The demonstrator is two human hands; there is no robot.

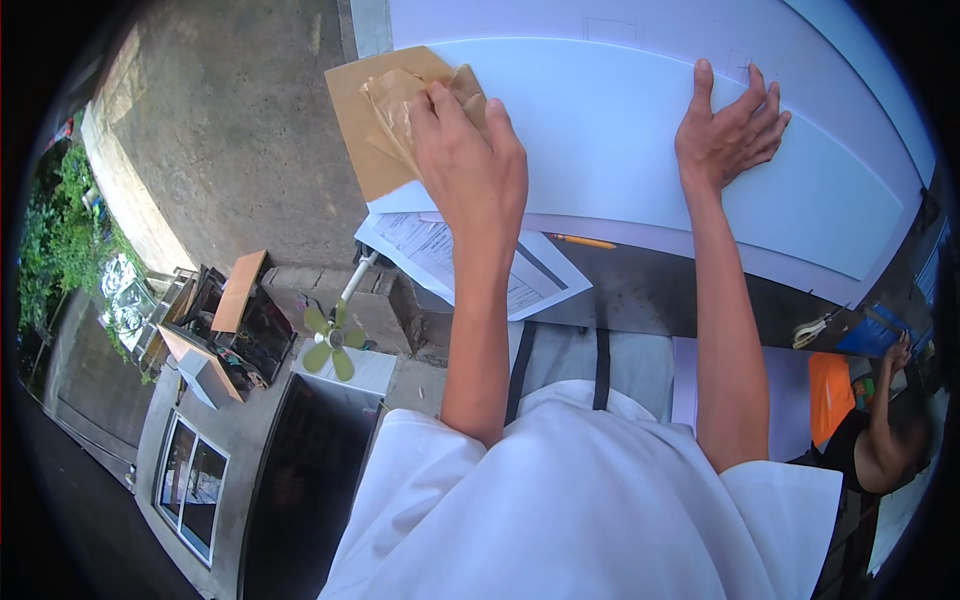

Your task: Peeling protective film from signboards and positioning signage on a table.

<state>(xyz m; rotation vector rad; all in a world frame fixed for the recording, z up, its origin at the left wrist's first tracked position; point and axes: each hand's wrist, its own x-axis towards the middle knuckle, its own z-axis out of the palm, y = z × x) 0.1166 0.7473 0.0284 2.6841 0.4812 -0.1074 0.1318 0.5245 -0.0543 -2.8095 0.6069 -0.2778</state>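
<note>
A long white sheet of board [600, 140] with a curved far edge lies across the work surface in front of me. At its left end a flat piece of brown cardboard or paper [352, 135] overlaps it. My left hand [468, 165] is closed on a crumpled wad of brown paper [388, 97], which rests over the flat brown piece. On the right part of the white board my right hand [728, 135] presses down, its fingers spread and nothing in them. Whether anything lies under the wad is hidden.
Printed sheets [540, 278] and an orange pencil [584, 241] lie at the near edge. Scissors [812, 330] sit at the right, close to another person [880, 440]. A larger pale sheet [690, 30] extends beyond the board. A green-bladed fan [335, 338] stands lower left.
</note>
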